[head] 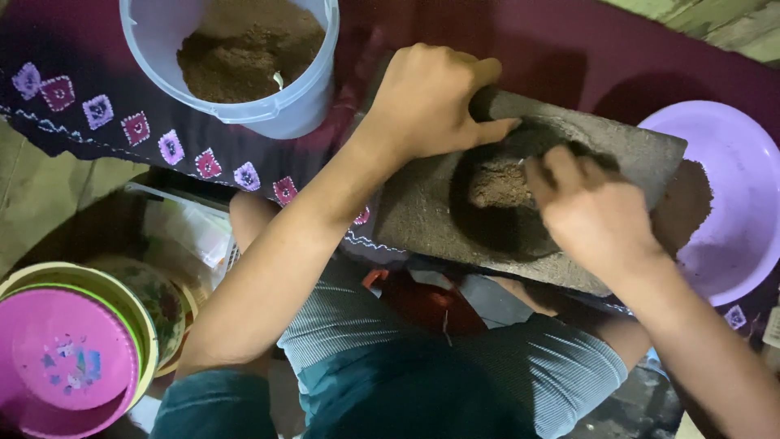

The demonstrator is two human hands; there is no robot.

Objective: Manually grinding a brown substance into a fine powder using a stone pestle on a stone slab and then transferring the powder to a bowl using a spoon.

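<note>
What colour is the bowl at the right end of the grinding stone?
Light purple bowl, seen in the head view, with brown powder inside.

The scene is dimly and warmly lit from above (colours look muted). Soft shadows are cast across the cloth (569, 57), and the lower edge is blurred and dark.

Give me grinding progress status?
Done: brown powder fills the clear bucket partway, and some lies in the purple basin. In hand: left hand grips the stone roller, right hand gathers the brown mass on the grinding slab. Left: that mass.
</note>
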